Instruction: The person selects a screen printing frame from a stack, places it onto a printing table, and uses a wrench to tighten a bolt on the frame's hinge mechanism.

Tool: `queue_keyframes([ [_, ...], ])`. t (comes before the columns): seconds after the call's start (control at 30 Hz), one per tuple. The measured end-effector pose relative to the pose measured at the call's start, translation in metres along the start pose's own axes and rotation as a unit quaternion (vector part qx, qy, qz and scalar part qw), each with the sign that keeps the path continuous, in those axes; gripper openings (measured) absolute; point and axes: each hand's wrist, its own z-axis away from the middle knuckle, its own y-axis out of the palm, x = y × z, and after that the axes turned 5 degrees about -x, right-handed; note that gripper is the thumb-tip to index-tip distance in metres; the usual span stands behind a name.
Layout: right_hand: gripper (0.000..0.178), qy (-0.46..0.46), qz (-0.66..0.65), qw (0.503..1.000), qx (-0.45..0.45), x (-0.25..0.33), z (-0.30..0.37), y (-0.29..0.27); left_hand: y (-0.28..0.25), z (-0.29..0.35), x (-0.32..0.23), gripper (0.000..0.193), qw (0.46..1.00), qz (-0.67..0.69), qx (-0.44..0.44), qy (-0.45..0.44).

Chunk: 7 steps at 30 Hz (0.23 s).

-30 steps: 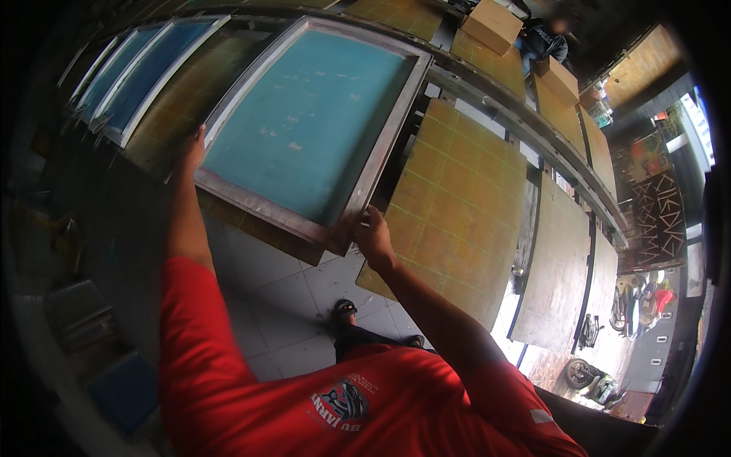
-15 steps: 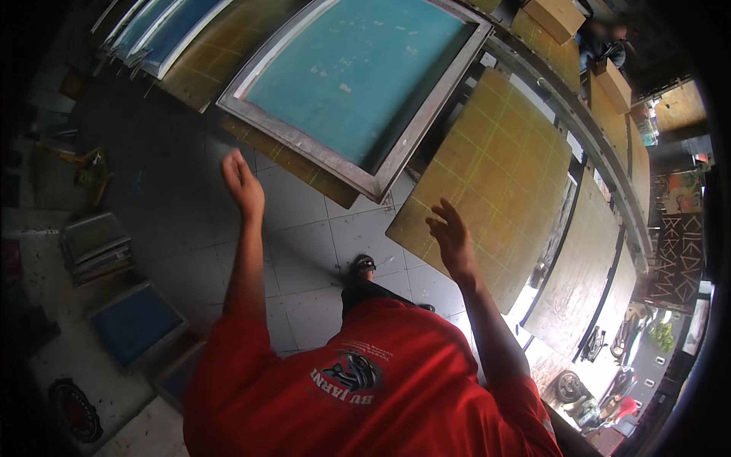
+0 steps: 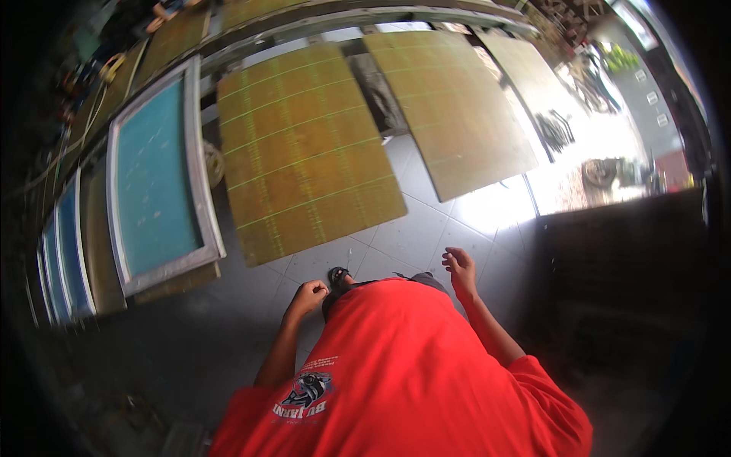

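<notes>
My left hand (image 3: 308, 295) hangs by my left hip with its fingers curled in, and nothing shows in it. Out on the other side, my right hand (image 3: 461, 273) is held over the floor, its fingers loosely bent and apart, with nothing in it. Neither hand touches anything. Straight ahead is a yellow-brown flat board (image 3: 304, 152) marked with green grid lines. To its left lies a screen-printing frame (image 3: 156, 179) with teal mesh and a grey border, resting on another board.
A second brown board (image 3: 457, 114) stands to the right, joined to a long curved rail (image 3: 304, 29) at the back. Several blue screens (image 3: 71, 240) sit at far left. Grey floor tiles (image 3: 422, 236) run under the boards; bright daylight falls at the right, near a wheel (image 3: 600, 172).
My view has swung to the right, so the teal screen now sits farther left. Both hands have dropped closer to my body, and the left fingers have curled in.
</notes>
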Motion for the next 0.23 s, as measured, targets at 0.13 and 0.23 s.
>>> queue_keyframes([
  [0.13,0.023,0.046,-0.046,0.99,-0.125,-0.054,0.019,-0.09,0.032,-0.047,-0.044,0.012,0.988,-0.115,0.09,-0.044],
  [0.23,0.026,0.111,-0.096,0.96,-0.24,-0.094,0.045,-0.16,0.099,-0.091,-0.074,0.013,0.965,-0.194,0.155,-0.087],
])
